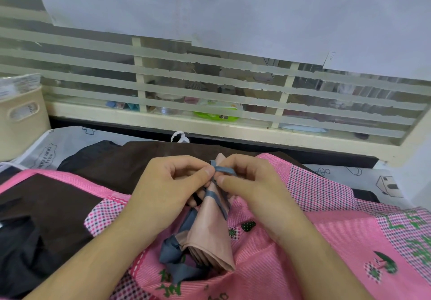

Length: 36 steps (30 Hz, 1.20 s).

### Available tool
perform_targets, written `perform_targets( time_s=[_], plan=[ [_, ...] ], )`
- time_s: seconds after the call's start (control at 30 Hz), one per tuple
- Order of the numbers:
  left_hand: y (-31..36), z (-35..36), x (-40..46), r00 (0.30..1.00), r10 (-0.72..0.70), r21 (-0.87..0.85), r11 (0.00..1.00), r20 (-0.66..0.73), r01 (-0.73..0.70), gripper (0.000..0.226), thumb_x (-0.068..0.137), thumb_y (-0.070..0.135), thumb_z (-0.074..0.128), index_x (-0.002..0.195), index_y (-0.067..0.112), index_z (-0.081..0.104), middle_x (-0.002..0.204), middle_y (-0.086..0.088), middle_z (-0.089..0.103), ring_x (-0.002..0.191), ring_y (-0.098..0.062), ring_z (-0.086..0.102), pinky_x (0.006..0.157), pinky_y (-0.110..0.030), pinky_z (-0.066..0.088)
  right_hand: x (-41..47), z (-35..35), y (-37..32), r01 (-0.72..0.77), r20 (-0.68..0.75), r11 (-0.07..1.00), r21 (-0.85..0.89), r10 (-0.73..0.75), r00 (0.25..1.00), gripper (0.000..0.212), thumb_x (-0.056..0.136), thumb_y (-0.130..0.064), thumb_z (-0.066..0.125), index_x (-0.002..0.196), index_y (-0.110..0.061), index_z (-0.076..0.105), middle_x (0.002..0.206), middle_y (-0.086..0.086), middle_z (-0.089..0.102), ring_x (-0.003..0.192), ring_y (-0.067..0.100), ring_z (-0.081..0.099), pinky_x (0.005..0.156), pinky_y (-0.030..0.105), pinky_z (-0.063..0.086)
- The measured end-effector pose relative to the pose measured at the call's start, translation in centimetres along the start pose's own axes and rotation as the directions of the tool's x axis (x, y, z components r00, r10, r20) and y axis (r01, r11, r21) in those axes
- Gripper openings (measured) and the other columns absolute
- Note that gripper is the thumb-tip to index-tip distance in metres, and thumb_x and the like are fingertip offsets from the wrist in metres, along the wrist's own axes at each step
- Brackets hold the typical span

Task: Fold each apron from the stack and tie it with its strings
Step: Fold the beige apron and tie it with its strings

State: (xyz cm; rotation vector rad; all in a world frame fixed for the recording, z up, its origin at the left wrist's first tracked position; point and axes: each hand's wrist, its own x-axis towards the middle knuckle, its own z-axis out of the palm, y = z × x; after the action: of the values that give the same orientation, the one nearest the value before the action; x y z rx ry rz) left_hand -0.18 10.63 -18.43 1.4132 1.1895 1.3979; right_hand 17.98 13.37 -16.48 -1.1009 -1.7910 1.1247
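A folded pale pink apron (210, 234) stands as a narrow bundle in the middle, with blue-grey strings (219, 204) wound around it. My left hand (172, 183) pinches the string at the bundle's upper part. My right hand (247, 183) pinches a loop of the same string (225, 170) right beside it. More blue-grey fabric (175, 257) bunches at the bundle's lower left. Under the bundle lies a spread pink patterned apron (314, 241), on top of a dark brown apron (58, 206).
A beige basket (22, 117) stands at the far left on a white printed sheet (60, 145). A striped glass partition with a cream frame (210, 122) runs along the far edge. Black cloth (21, 248) lies at the near left.
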Motion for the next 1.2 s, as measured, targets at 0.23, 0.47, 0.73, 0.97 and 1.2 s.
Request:
perform_targets(
  time_s=[0.23, 0.47, 0.73, 0.97, 1.2],
  plan=[
    [-0.3, 0.3, -0.3, 0.965, 0.251, 0.363, 0.895, 0.071, -0.259, 0.014, 0.089, 0.019, 0.080, 0.090, 0.033, 0.082, 0.089, 0.010, 0.075, 0.091, -0.013, 0.072, 0.081, -0.021, 0.053, -0.1, 0.0, 1.0, 0.018, -0.070, 0.993, 0.119, -0.010, 0.997, 0.028, 0.104, -0.034, 0.061, 0.090, -0.018, 0.079, 0.084, 0.011, 0.073, 0.078, 0.026, 0.067, 0.077, 0.045, 0.056],
    [-0.3, 0.2, 0.1, 0.989, 0.142, 0.192, 0.970, 0.047, -0.148, 0.017, 0.097, 0.014, 0.071, 0.088, 0.025, 0.081, 0.082, -0.001, 0.078, 0.080, -0.024, 0.073, 0.075, -0.038, 0.060, -0.1, -0.5, 0.9, 0.154, -0.059, 0.896, 0.416, -0.142, 0.988, 0.017, 0.091, -0.012, 0.065, 0.087, -0.013, 0.082, 0.089, 0.009, 0.074, 0.087, 0.017, 0.064, 0.087, 0.037, 0.046],
    [-0.3, 0.1, 0.2, 1.000, 0.015, -0.006, 1.000, 0.027, -0.014, 0.018, 0.100, 0.013, 0.067, 0.090, 0.019, 0.081, 0.080, -0.012, 0.076, 0.071, -0.019, 0.066, 0.066, -0.033, 0.056, 0.0, 0.7, 1.0, 0.127, -0.084, 0.980, 0.152, -0.115, 0.990, 0.016, 0.085, -0.003, 0.083, 0.091, -0.015, 0.074, 0.086, 0.003, 0.076, 0.079, 0.016, 0.070, 0.074, 0.029, 0.056],
    [0.0, 0.1, 0.1, 0.996, 0.043, -0.017, 0.999, 0.080, -0.041, 0.012, 0.098, 0.016, 0.069, 0.095, 0.016, 0.081, 0.087, -0.005, 0.077, 0.078, -0.017, 0.067, 0.068, -0.031, 0.056, -0.1, 0.9, 0.8, 0.099, -0.077, 0.994, -0.039, -0.102, 0.992, 0.019, 0.084, -0.010, 0.085, 0.090, -0.023, 0.073, 0.075, -0.004, 0.068, 0.066, 0.005, 0.058, 0.061, 0.017, 0.048],
    [0.2, 0.4, -0.1, 0.988, 0.076, -0.047, 0.996, 0.138, -0.070, 0.013, 0.099, 0.011, 0.065, 0.098, 0.009, 0.078, 0.090, -0.004, 0.078, 0.080, -0.010, 0.070, 0.070, -0.021, 0.055, -0.4, 1.3, 1.1, 0.189, -0.116, 0.942, -0.277, -0.228, 0.967, 0.014, 0.095, -0.014, 0.067, 0.088, -0.026, 0.071, 0.073, -0.003, 0.065, 0.068, 0.012, 0.059, 0.059, 0.026, 0.050]
  ],
)
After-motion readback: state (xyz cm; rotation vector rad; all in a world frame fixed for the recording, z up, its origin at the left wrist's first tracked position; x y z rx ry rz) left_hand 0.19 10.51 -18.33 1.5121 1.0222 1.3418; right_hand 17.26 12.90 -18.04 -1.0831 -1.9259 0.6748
